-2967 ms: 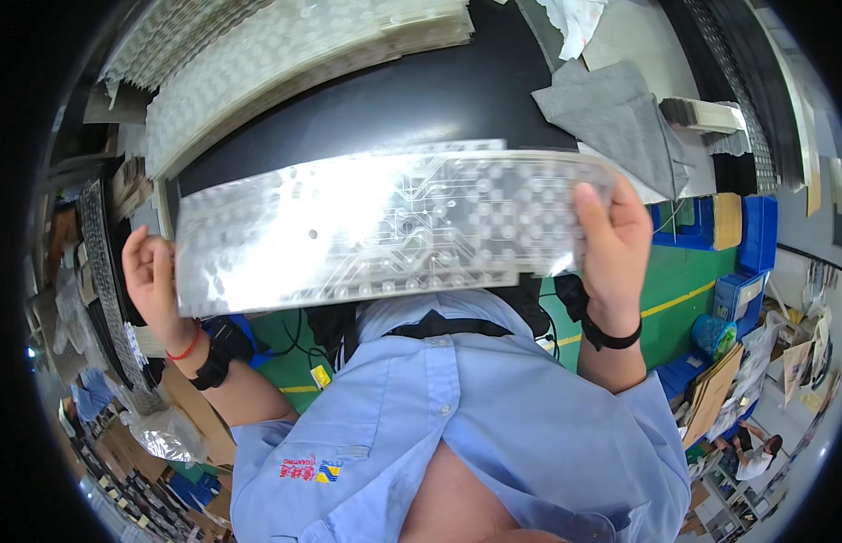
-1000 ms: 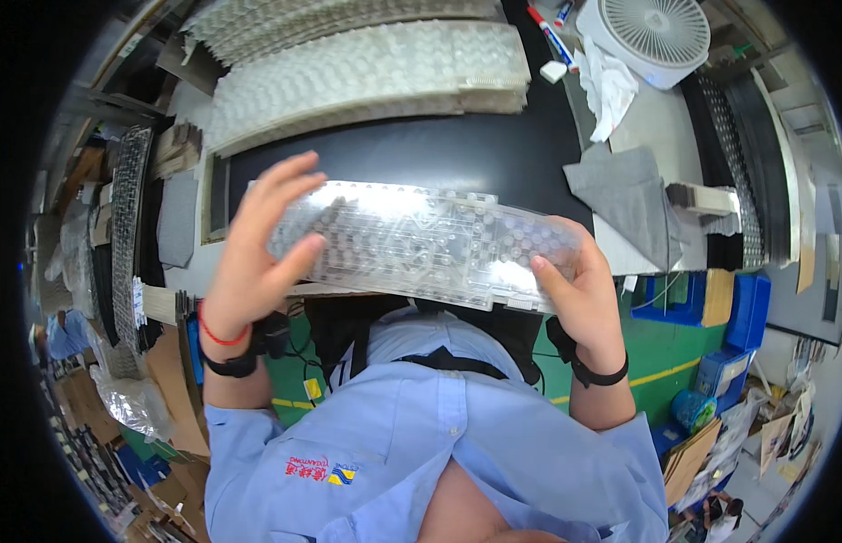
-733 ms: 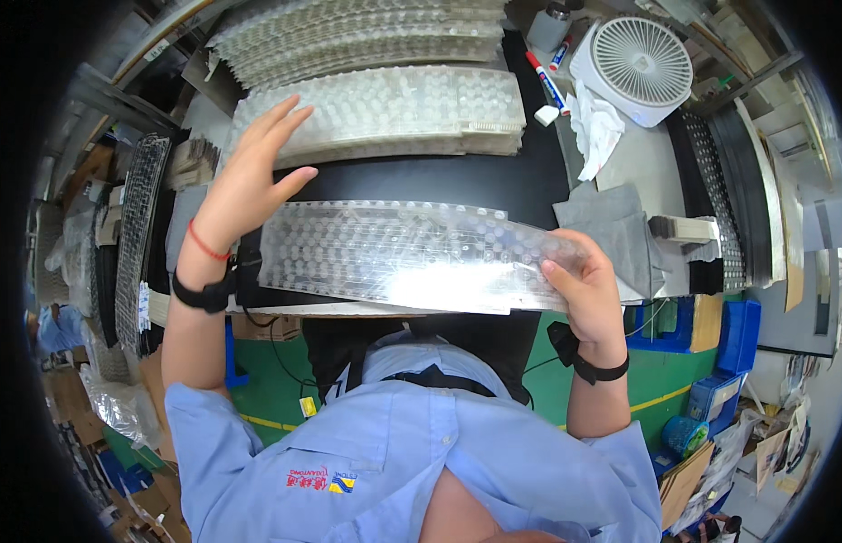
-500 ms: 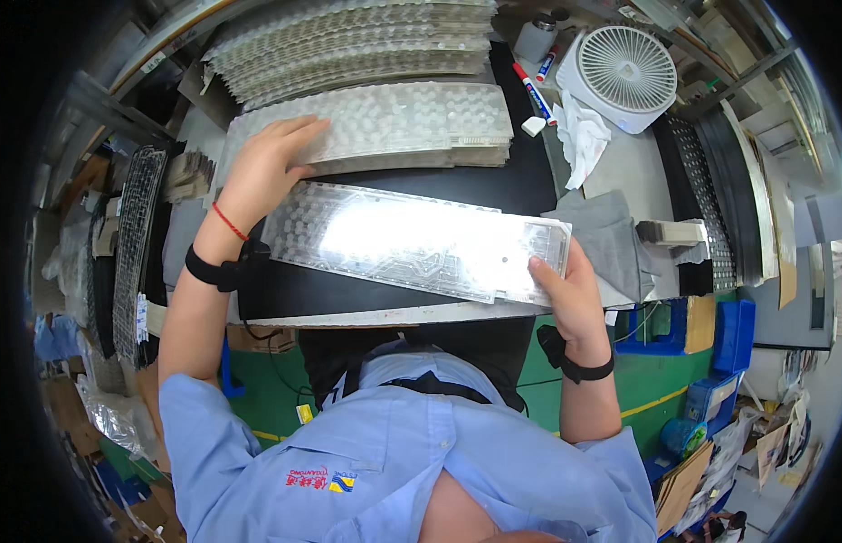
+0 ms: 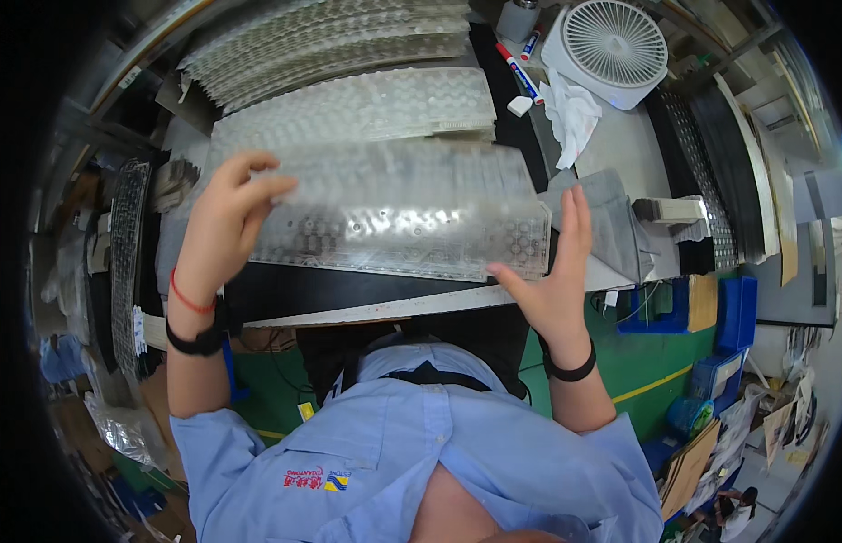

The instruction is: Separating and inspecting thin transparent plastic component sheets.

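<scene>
A thin, translucent plastic panel with a honeycomb pattern [image 5: 394,240] lies on the black mat [image 5: 339,294] in front of me. Its upper part is smeared by motion, so I cannot tell whether a second sheet overlaps it. Over its left end hovers my left hand [image 5: 223,222], fingers bent but apart. At the right end is my right hand [image 5: 558,285], fingers stretched upward, its thumb tip by the near right corner. Just behind the panel lies a stack of similar cloudy panels [image 5: 357,101].
Farther back rises a bigger pile of panels [image 5: 339,41]. To the right are a white fan [image 5: 613,45], red-and-blue markers [image 5: 518,72], a white eraser-like block [image 5: 519,106], crumpled tissue [image 5: 570,113], a grey cloth [image 5: 602,222] and a wrapped block [image 5: 671,211].
The panel tilted in my right hand has come down to lie straighter, farther left. My right hand has loosened, its fingers spreading. My left hand has moved left and nearer, off the stack behind.
</scene>
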`<state>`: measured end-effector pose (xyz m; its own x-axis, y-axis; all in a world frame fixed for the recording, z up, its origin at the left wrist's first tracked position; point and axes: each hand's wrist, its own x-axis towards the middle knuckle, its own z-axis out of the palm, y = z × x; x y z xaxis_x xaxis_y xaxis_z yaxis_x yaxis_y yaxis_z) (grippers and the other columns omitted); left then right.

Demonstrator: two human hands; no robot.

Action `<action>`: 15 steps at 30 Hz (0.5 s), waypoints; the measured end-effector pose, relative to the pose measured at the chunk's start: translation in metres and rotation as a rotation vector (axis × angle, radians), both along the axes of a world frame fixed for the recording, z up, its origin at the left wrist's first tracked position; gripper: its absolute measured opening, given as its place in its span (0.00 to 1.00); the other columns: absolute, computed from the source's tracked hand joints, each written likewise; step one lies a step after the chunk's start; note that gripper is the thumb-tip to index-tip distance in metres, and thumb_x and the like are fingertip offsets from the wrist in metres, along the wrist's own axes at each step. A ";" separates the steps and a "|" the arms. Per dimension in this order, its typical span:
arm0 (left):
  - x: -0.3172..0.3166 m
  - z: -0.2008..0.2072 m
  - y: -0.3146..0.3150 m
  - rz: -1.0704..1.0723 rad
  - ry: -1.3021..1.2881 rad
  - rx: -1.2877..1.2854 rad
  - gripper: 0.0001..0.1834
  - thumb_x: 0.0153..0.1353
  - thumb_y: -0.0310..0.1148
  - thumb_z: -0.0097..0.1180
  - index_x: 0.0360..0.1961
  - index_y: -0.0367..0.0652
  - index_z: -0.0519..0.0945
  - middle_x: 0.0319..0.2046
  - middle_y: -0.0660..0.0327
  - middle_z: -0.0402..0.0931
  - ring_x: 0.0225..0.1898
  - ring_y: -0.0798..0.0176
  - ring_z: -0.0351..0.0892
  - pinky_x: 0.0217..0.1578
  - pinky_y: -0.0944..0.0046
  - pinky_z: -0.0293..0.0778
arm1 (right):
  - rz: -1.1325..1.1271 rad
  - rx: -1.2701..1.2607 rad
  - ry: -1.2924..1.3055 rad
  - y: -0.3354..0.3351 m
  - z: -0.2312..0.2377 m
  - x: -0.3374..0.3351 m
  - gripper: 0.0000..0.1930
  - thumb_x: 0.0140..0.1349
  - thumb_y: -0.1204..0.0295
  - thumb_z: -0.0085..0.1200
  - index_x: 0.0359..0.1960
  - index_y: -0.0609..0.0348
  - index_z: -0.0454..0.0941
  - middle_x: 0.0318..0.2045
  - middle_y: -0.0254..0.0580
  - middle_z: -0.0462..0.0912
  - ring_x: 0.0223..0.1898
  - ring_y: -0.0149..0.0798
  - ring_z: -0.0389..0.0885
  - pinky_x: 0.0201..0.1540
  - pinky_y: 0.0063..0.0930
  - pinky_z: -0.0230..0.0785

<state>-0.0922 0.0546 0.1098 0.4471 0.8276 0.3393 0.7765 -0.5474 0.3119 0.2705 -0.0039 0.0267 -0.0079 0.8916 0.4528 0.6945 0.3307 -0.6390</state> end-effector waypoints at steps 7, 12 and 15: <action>0.003 0.037 -0.042 -0.028 0.085 -0.109 0.14 0.48 0.18 0.60 0.38 0.41 0.81 0.33 0.55 0.78 0.34 0.51 0.76 0.40 0.57 0.69 | 0.460 -0.001 0.282 -0.014 -0.014 0.001 0.22 0.54 0.80 0.65 0.51 0.65 0.76 0.41 0.46 0.84 0.40 0.40 0.84 0.45 0.30 0.75; 0.001 0.019 -0.030 0.052 0.161 -0.271 0.18 0.53 0.25 0.62 0.48 0.41 0.79 0.38 0.53 0.80 0.41 0.48 0.78 0.46 0.55 0.70 | 0.313 -0.551 1.028 -0.025 -0.006 -0.020 0.17 0.64 0.80 0.56 0.54 0.70 0.70 0.41 0.42 0.81 0.41 0.25 0.79 0.40 0.18 0.73; 0.000 -0.019 -0.011 -0.020 0.264 -0.262 0.21 0.53 0.24 0.62 0.51 0.41 0.78 0.48 0.52 0.78 0.49 0.46 0.75 0.51 0.54 0.68 | 0.219 -0.575 1.011 -0.025 -0.016 -0.022 0.20 0.65 0.80 0.55 0.57 0.72 0.65 0.42 0.45 0.81 0.41 0.26 0.80 0.40 0.17 0.73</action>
